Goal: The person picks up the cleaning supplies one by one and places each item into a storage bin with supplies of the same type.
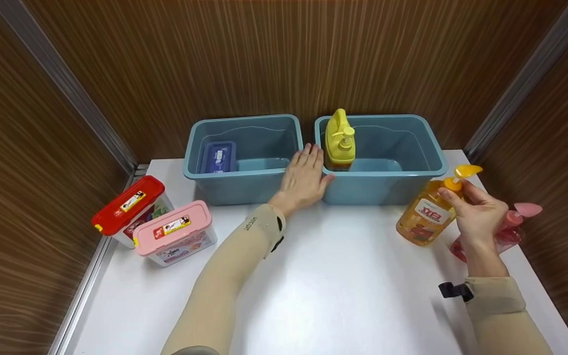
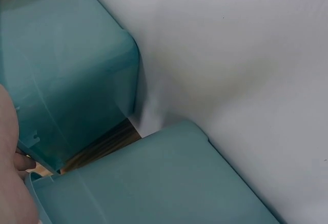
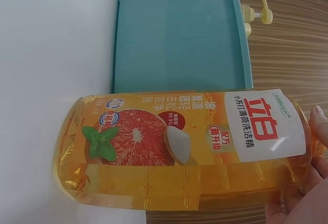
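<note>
In the head view my right hand [image 1: 479,217] grips an orange pump bottle of dish soap [image 1: 424,219] by its neck, beside the right bin's front corner. The bottle leans, its pump tilted to the right. The right wrist view shows the dish soap bottle [image 3: 179,147] with its grapefruit label, fingers round the neck end. My left hand [image 1: 301,180] lies with fingers straight over the gap between the two blue-green bins, touching their rims. A yellow jug with a pump [image 1: 339,140] stands inside the right bin [image 1: 372,190].
A purple-lidded box [image 1: 219,157] sits in the left bin [image 1: 239,191]. On the table's left stand a red-lidded box [image 1: 128,204] and a pink-lidded box [image 1: 174,231]. Behind my right hand is a pink pump bottle [image 1: 508,236]. Wood-grain walls [image 1: 244,54] enclose the table.
</note>
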Motion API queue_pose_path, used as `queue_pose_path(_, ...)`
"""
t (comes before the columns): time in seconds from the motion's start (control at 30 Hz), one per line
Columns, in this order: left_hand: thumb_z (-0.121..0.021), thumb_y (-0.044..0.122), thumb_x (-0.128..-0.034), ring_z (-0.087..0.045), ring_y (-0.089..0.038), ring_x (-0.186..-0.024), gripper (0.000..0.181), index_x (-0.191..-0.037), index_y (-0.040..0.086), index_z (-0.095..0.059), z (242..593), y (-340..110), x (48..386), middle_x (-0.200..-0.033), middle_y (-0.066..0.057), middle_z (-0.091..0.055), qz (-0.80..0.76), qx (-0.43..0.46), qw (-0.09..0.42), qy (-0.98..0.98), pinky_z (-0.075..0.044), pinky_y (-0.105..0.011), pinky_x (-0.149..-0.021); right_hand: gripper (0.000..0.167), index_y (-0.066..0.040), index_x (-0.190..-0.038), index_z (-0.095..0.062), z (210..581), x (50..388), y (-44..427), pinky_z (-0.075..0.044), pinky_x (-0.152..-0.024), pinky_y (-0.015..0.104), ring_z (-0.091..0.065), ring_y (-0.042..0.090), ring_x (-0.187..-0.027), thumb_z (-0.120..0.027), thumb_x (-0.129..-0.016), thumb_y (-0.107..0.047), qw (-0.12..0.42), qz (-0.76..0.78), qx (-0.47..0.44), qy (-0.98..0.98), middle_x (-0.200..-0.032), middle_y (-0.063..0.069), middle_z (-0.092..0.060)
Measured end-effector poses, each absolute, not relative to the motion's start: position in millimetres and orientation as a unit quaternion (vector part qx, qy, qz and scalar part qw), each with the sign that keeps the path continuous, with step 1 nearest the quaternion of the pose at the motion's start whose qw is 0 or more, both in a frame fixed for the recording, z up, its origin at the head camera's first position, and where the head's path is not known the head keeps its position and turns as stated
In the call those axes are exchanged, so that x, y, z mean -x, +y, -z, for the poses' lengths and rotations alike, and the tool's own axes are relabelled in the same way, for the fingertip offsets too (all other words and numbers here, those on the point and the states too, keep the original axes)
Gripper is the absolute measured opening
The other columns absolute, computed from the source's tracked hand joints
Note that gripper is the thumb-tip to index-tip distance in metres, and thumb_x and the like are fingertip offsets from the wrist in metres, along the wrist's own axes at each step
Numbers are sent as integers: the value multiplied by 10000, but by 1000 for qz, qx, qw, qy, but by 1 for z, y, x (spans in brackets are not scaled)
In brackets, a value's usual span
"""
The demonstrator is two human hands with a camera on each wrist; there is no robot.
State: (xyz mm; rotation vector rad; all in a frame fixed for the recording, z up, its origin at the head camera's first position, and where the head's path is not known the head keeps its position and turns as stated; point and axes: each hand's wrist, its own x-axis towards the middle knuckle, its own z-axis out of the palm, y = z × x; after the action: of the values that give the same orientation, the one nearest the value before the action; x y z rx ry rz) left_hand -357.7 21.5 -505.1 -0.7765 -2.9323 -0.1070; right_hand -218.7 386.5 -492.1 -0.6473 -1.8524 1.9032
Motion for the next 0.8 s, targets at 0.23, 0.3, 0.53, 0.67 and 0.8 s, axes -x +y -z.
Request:
queue_pose_path(0.23, -240, 612, -1193, -151, -313, -1797, 833, -1793, 34, -210, 504, 21, 357, -1901, -132, -209, 35, 258, 57, -964, -172, -470, -1468, 606, -186, -1421, -788, 487, 218, 384, -588, -979, 125, -774, 118, -1342, -981, -848, -222, 229, -704, 199, -642, -1465, -16, -778)
queue_pose_path(0.3, -238, 613, -1193, -151, -315, -1797, 835, -1794, 35, -205, 504, 21, 357, -1900, -133, -208, 35, 258, 56, -964, -172, -469, -1468, 611, -172, -1421, -787, 485, 217, 383, -592, -977, 131, -781, 116, -1328, -986, -844, -210, 232, -703, 195, -643, -1459, -5, -781)
queue_pose_path(0.53, -236, 613, -1193, -148, -318, -1797, 835, -1797, 38, -194, 504, 21, 356, -1901, -137, -204, 38, 259, 51, -964, -168, -470, -1469, 588, -225, -1395, -806, 475, 214, 383, -584, -1014, 154, -746, 148, -1396, -990, -839, -282, 230, -677, 208, -668, -1476, -40, -768)
queue_pose_path(0.67, -238, 611, -1193, -149, -318, -1797, 834, -1797, 37, -192, 503, 21, 356, -1901, -139, -202, 38, 258, 50, -964, -167, -471, -1469, 565, -223, -1390, -806, 469, 213, 381, -578, -1060, 196, -750, 141, -1387, -978, -856, -288, 236, -658, 214, -682, -1467, -43, -770)
queue_pose_path(0.8, -238, 612, -1191, -149, -318, -1797, 836, -1797, 38, -190, 502, 21, 356, -1902, -139, -200, 37, 258, 50, -964, -165, -471, -1469, 548, -223, -1384, -807, 462, 212, 378, -582, -1049, 186, -766, 119, -1356, -975, -866, -279, 243, -642, 216, -694, -1456, -45, -774)
